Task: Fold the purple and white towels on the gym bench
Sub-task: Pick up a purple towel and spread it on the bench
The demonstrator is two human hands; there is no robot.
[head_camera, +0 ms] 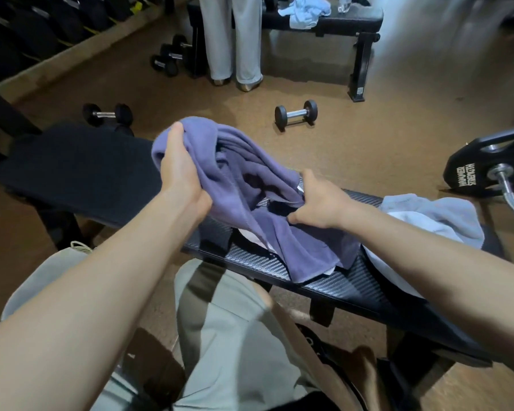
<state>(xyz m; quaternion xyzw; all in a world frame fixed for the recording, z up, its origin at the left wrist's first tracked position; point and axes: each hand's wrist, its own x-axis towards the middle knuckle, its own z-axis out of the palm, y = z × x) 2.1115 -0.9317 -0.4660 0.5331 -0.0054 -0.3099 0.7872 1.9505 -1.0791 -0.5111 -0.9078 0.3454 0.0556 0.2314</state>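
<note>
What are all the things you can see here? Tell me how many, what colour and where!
purple towel: one, purple, held up over the near bench, lower end draped on it
white towel: one, pale white-blue, bunched on the near bench's right end
near bench: one, black, across the middle
far bench: one, black, at the top
light blue cloth: one, heaped on the far bench
dumbbells: at least four, black with metal handles, on the brown floor
weight plate: one, black, on a bar at the right edge
another person's legs: grey trousers, by the far bench
left hand: grips the purple towel's top
right hand: pinches its lower fold
</note>
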